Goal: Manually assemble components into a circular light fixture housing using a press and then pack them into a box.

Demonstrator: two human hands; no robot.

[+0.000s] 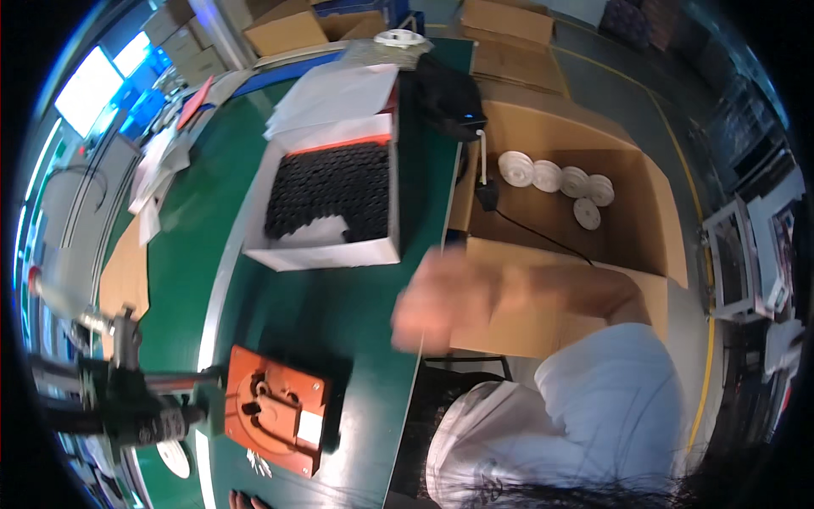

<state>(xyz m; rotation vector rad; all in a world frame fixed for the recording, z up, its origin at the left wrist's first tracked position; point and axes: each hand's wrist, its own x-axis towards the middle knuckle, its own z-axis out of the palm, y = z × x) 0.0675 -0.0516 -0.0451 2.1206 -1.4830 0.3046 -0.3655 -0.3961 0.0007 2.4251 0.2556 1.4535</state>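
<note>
My right hand (445, 301) is over the right edge of the green table, its fingers smeared by motion; whether anything is in it cannot be made out. Only a few fingertips of my left hand (244, 500) show at the lower edge, slightly apart, with nothing visible in them. Small white pieces (259, 463) lie just beyond those fingertips. Beside them sits an orange-red fixture block (275, 409) with a round recess and dark pins. Farther off, a white box (326, 256) holds rows of small black parts (326, 188), with a gap at its near side.
At the right, an open cardboard box (543, 222) contains several white round wheel-like parts (547, 176). A dark green press or clamp (144, 411) stands left of the fixture, near a white disc (174, 458). A black bag (445, 97) and a cable lie by the table's far right edge.
</note>
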